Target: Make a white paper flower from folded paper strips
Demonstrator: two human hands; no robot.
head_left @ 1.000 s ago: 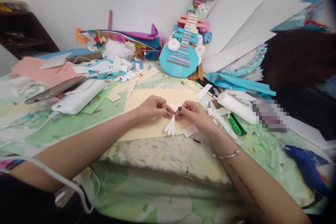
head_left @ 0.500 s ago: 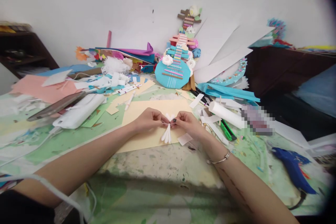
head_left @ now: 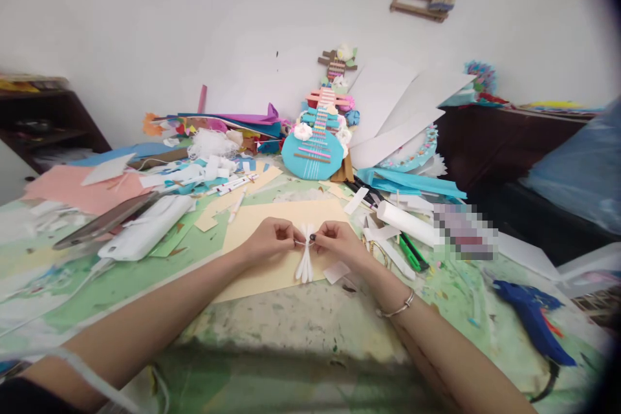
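A small bundle of white cotton swabs (head_left: 305, 266) fans out at both ends over a cream sheet of card (head_left: 257, 272). Around its narrow middle runs a thin white string (head_left: 299, 243). My left hand (head_left: 272, 238) pinches the string on the left side of the bundle, thumb against forefinger. On the other side, my right hand (head_left: 338, 242) is closed in a similar pinch, its dark-nailed thumb close against the swabs. The string's end in the right fingers is mostly hidden. A small pale paper piece (head_left: 336, 272) lies just below my right hand.
Right of the hands lie a white roll (head_left: 407, 223), a green cutter (head_left: 411, 251) and a blue glue gun (head_left: 533, 320). On the left are a white power bank (head_left: 145, 226) and a phone (head_left: 104, 220). A turquoise paper guitar (head_left: 313, 155) stands at the back.
The view has tilted up slightly, so things sit lower in the picture. Both hands keep their pinch, and the swab bundle's upper ends now stand closer together.
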